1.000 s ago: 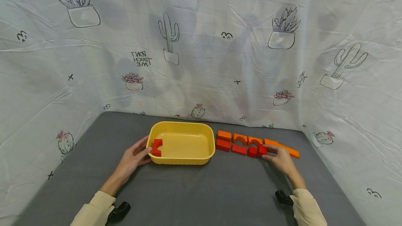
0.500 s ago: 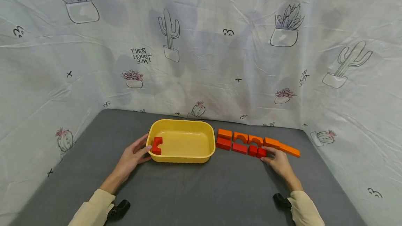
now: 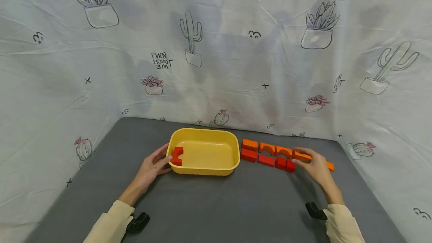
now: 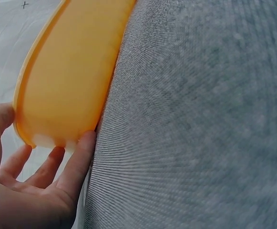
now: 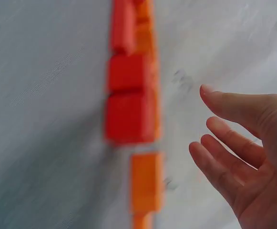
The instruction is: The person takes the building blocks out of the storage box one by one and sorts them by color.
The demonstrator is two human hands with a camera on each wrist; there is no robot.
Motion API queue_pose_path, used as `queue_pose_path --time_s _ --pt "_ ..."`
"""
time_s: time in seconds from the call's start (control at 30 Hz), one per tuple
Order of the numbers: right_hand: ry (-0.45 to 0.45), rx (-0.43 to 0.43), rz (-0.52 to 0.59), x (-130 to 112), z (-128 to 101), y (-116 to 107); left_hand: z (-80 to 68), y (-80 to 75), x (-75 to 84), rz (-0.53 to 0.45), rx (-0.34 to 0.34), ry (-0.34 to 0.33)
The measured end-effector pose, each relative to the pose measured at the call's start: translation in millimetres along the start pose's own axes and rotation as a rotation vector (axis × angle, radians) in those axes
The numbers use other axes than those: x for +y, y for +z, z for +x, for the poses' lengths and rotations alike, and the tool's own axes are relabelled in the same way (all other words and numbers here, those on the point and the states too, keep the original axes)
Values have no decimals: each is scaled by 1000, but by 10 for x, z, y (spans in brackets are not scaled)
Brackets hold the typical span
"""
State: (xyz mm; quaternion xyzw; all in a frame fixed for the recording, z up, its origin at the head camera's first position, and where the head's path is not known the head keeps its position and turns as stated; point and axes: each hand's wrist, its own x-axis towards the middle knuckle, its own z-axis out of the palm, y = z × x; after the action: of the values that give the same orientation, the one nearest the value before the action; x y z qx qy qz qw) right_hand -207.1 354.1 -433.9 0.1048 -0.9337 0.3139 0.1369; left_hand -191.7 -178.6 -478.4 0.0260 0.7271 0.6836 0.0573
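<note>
My left hand point(image 3: 148, 171) rests at the left end of a yellow plastic tub point(image 3: 203, 171), thumb at the rim and spread fingertips against the outer wall point(image 4: 76, 81). Inside the tub's left end lies a red arch block point(image 3: 177, 156). On the right, my right hand point(image 3: 315, 164) hovers with nothing in it, its fingers apart around and above an orange block point(image 3: 302, 156) in the head view. Just left of the thumb, two red cubes point(image 3: 290, 166) sit side by side. The right wrist view shows the open palm point(image 5: 252, 191) off to the side of these blocks.
Left of the red cubes lie a red flat block point(image 3: 266, 160) and a larger red block point(image 3: 248, 155). Behind runs an orange row with a rectangular block point(image 3: 250, 144) and two arch blocks point(image 3: 267, 148). Another orange block point(image 3: 330, 166) lies at the right end. A patterned white curtain point(image 3: 229, 66) surrounds the grey table.
My right hand has let go of the rightmost red cube, now settled against its neighbour, and moved back and right over the orange block. My left hand stays at the tub.
</note>
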Motion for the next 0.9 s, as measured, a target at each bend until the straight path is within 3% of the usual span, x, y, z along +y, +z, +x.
queue_pose_path --time_s 0.07,0.2,0.53,0.9 --pt "-44 22 -11 -127 74 -3 10 11 9 4 13 2" --pt "-95 -18 41 -442 198 94 28 16 21 19 9 4" --pt "-268 -137 179 -1233 545 567 27 19 -2 25 6 -1" --pt "-362 -378 187 -1856 779 1297 49 13 -48 38 21 -2"
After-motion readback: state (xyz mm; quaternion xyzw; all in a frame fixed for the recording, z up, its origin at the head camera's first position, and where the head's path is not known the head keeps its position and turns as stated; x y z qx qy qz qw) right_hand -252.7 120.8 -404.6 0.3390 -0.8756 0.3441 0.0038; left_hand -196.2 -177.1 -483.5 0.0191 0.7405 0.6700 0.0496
